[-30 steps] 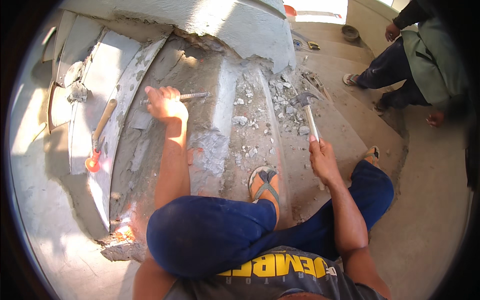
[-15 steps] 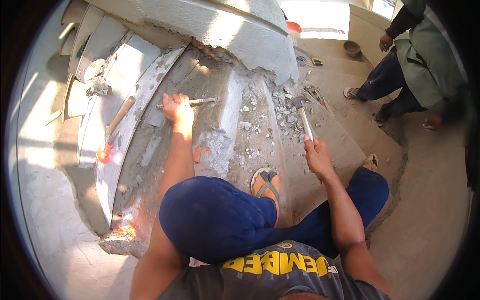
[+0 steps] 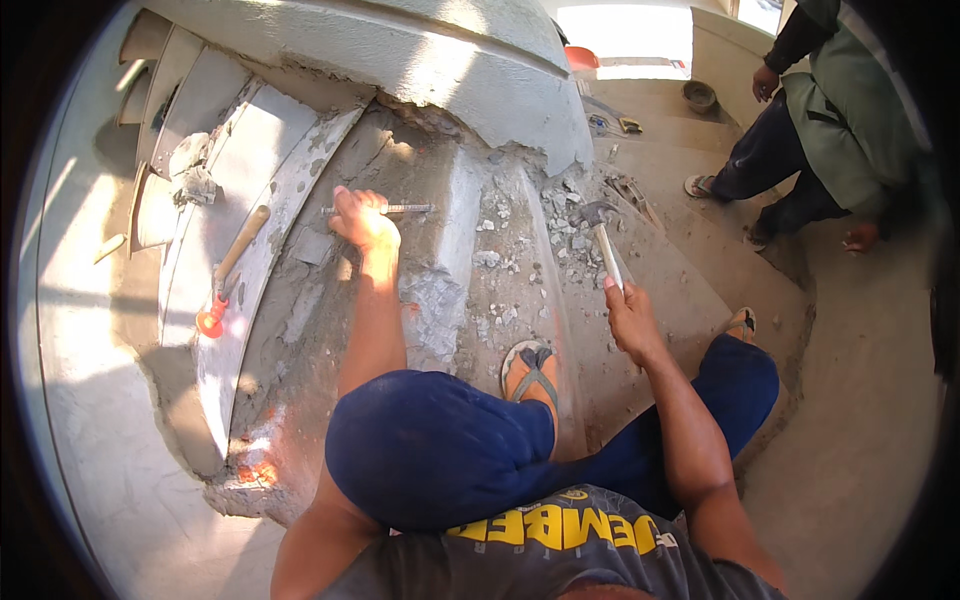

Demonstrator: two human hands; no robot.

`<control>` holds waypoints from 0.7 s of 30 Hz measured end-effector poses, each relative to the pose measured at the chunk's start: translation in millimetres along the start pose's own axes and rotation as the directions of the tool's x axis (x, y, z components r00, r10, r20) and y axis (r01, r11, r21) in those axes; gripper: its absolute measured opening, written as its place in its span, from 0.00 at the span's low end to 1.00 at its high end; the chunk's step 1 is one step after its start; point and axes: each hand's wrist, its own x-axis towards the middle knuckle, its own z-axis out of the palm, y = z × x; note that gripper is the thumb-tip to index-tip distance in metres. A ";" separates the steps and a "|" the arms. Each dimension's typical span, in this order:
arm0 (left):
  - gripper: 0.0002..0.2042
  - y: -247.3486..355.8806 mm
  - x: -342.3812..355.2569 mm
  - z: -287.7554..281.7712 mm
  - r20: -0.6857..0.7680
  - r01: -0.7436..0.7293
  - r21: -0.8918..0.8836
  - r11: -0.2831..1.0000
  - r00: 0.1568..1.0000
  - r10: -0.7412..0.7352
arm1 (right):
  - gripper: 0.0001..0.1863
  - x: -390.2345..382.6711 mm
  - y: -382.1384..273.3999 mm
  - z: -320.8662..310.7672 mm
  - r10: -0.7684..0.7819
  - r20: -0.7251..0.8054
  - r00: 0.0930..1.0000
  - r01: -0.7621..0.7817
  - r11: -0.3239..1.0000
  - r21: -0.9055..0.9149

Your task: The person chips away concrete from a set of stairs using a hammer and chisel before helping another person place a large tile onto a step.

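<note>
Seen from the head camera, the left hand (image 3: 362,222) grips a chisel (image 3: 398,209) lying level against the broken concrete step (image 3: 440,300), while the right hand (image 3: 632,322) clasps a hammer (image 3: 603,243) raised above the rubble (image 3: 560,225).

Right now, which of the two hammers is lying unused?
The wooden-handled one with the orange end, lying alone on the pale step at left. The other hammer is gripped in the right hand, head raised over the rubble.
</note>
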 end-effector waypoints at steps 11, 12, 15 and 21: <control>0.21 -17.7 27.1 -47.0 -0.062 0.172 -0.196 0.965 0.980 -0.188 | 0.25 -3.4 -4.7 18.9 0.099 0.075 0.992 -0.099 0.995 -0.009; 0.22 -18.8 30.3 -58.7 -0.109 0.201 -0.259 0.945 0.966 -0.236 | 0.25 -4.1 -7.3 19.7 0.093 0.088 0.992 -0.093 0.996 -0.006; 0.23 -29.8 34.6 -85.2 -0.282 0.230 -0.441 0.868 0.882 -0.377 | 0.25 -7.8 -14.3 20.7 0.092 0.097 0.991 -0.094 0.995 0.025; 0.24 -12.6 8.9 -50.6 -0.014 0.032 -0.142 0.989 0.999 -0.034 | 0.25 -6.6 -5.0 17.1 0.095 0.077 0.993 -0.097 0.995 0.027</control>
